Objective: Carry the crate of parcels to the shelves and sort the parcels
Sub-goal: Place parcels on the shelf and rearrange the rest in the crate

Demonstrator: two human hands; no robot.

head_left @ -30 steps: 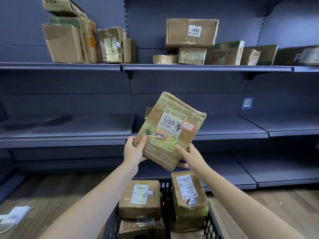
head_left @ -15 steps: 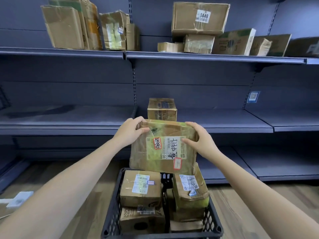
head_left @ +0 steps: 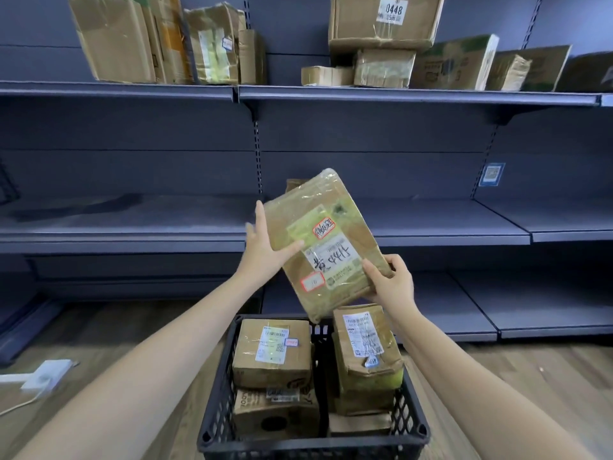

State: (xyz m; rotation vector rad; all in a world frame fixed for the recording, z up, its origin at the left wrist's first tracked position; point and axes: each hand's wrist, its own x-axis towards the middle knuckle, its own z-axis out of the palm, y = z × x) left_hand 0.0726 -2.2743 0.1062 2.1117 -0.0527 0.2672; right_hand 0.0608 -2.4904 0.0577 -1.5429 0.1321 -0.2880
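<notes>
Flat brown tape-wrapped cardboard parcel (head_left: 323,242) held tilted above black plastic mesh crate (head_left: 215,413), before grey metal middle shelf (head_left: 132,227). Left hand (head_left: 265,250) pinches left edge, right hand (head_left: 393,282) clasps lower-right corner. Risk: glossy tape, 2 edge grips only; slip likely drops parcel onto crate boxes.

I see the top shelf (head_left: 398,94) w/ boxes (head_left: 384,21) along it. Mid shelf (head_left: 132,224) mostly bare, one small box (head_left: 295,184) partly hidden. Crate (head_left: 215,410) sits on wood floor (head_left: 99,333), white block (head_left: 46,373) at left.
</notes>
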